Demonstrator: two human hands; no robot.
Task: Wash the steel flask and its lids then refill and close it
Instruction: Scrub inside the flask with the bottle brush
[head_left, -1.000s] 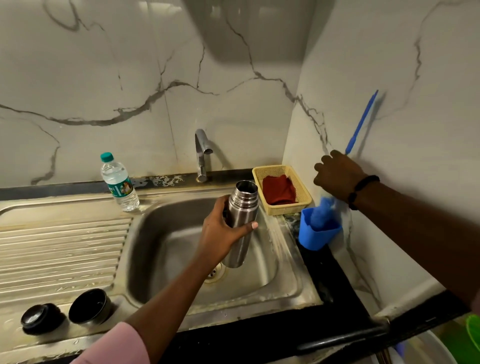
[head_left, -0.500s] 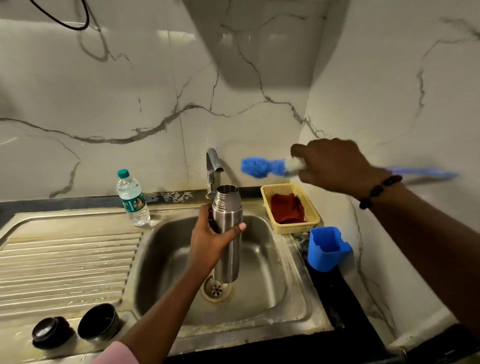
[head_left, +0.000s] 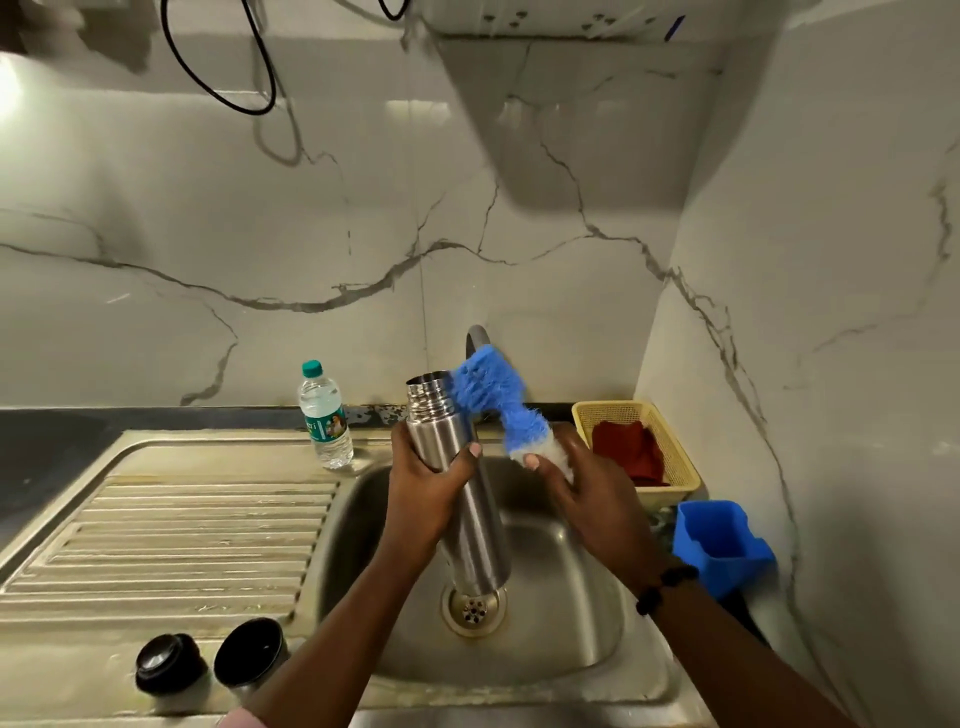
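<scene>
Our left hand (head_left: 426, 488) clamps fingers round the open steel flask (head_left: 457, 483), tilted over the sink (head_left: 597, 639); our right hand (head_left: 587, 493) pinches the blue bottle brush (head_left: 488, 395) by its mouth, likely for insertion.

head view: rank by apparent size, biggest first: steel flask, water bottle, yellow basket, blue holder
1. steel flask, tallest by far, though nearest the camera.
2. yellow basket and blue holder: look alike in extent, so no ranking between them.
3. water bottle, slimmest, standing further back.
</scene>
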